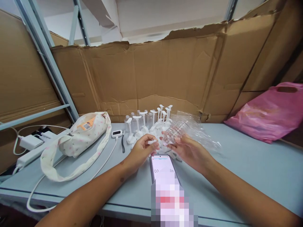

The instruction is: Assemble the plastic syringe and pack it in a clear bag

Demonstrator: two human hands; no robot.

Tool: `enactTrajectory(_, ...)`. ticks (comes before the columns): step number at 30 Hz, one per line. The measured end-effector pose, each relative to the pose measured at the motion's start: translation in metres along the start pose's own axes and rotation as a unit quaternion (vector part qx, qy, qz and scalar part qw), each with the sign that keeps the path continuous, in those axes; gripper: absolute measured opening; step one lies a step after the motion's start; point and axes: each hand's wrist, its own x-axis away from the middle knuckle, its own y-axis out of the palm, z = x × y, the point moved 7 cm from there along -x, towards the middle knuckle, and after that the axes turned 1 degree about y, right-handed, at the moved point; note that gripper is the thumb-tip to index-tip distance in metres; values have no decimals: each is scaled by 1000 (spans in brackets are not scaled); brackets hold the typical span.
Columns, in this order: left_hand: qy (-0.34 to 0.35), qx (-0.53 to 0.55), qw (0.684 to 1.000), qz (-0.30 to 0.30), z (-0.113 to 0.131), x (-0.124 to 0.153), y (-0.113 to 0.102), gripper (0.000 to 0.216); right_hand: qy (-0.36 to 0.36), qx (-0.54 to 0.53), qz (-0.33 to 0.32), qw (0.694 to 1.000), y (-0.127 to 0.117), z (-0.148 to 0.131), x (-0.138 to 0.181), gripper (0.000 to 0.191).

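My right hand (190,149) is closed around a clear ribbed plastic bottle (176,130), tilted with its neck end toward my left hand. In the fingers of my left hand (145,147) is a white pump head (151,142), partly hidden by the fingertips. The two hands are close together above the table, just beyond a phone (163,170) lying face up. Behind them stand several white pump heads (143,121) with upright stems, and several clear bottles (134,121) are lined up at the back left.
A crumpled clear plastic bag (201,134) lies behind my right hand. To the left are a floral fabric bag (82,137), a small white device (116,133) on a cable, and a power strip (35,156). A pink plastic bag (267,112) sits at the right, with cardboard (161,69) walling the back.
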Motion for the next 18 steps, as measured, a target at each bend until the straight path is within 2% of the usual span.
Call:
enactTrajectory(4,-13,36,999,-6,-5,1,6,40,-19,76,1,997,1,-1,2,29)
enactTrajectory(8,-2,70,997,23,-5,1,1,44,-7,89,-5,996,1,3,3,37)
enactTrajectory(12,15,47,998,41,1,-1,-6,40,-20,124,-16,992,0,4,4,39)
enactTrajectory(18,40,25,998,35,6,-2,-8,37,-36,147,-12,988,-1,2,7,50)
